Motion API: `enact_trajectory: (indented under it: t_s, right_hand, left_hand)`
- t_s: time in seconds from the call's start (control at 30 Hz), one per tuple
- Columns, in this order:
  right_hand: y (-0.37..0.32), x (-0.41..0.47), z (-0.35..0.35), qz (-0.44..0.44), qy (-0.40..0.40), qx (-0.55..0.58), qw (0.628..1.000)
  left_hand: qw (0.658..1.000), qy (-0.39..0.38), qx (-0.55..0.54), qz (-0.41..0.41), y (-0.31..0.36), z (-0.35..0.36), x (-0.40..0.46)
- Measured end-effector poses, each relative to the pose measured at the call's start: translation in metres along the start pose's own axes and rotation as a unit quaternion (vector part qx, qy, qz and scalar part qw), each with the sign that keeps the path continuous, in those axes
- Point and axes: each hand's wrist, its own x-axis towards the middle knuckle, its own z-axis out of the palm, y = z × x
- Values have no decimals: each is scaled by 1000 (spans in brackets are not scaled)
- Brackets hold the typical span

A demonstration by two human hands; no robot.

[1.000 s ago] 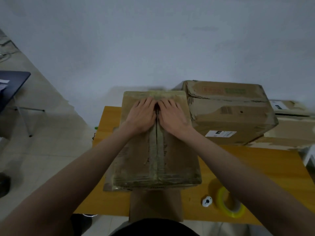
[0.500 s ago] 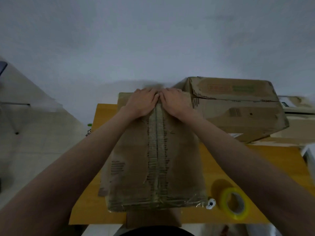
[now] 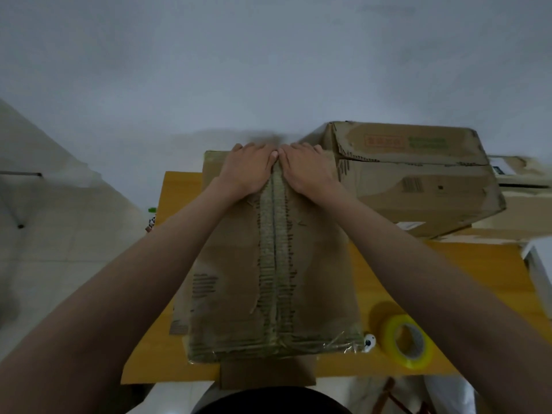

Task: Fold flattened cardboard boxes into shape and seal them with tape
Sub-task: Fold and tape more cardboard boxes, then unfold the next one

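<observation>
A worn brown cardboard box [image 3: 233, 264] stands on the yellow table [image 3: 448, 294] in front of me, its two top flaps meeting at a taped centre seam [image 3: 273, 264]. My left hand [image 3: 248, 168] and my right hand [image 3: 304, 170] lie flat side by side on the far end of the top, one on each side of the seam, fingertips curling over the far edge. Clear tape wrinkles along the near edge of the box. A roll of yellowish tape [image 3: 407, 340] lies on the table to the right of the box's near corner.
A larger battered cardboard box [image 3: 418, 180] sits at the back right, touching the near box's far right corner. More flat cardboard [image 3: 525, 201] lies behind it. A small white object [image 3: 369, 342] rests beside the tape roll. A cardboard piece [image 3: 268, 372] hangs below the table's front edge.
Both hands slid along the seam from the middle of the box top to its far edge. The view moved closer over the box.
</observation>
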Motion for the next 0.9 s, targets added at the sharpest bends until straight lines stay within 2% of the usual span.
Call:
enact_trajectory:
  t_s: [0.2, 0.33, 0.5, 0.63, 0.9]
  right_hand:
    - [-2, -4, -4, 4, -10, 23, 1000]
    - [-3, -18, -29, -7, 48, 53, 997]
    - [9, -65, -63, -3, 54, 65, 996]
    - [33, -128, -80, 7, 65, 80, 995]
    - [109, -278, -88, 58, 70, 53, 994]
  left_hand:
    - [1000, 18, 20, -16, 1, 1, -5]
    - [997, 75, 8, -23, 7, -23, -19]
    - [996, 82, 29, -32, 38, -49, -55]
    - [995, 89, 15, -41, 88, -57, -98]
    - [996, 83, -29, -25, 241, -23, -173]
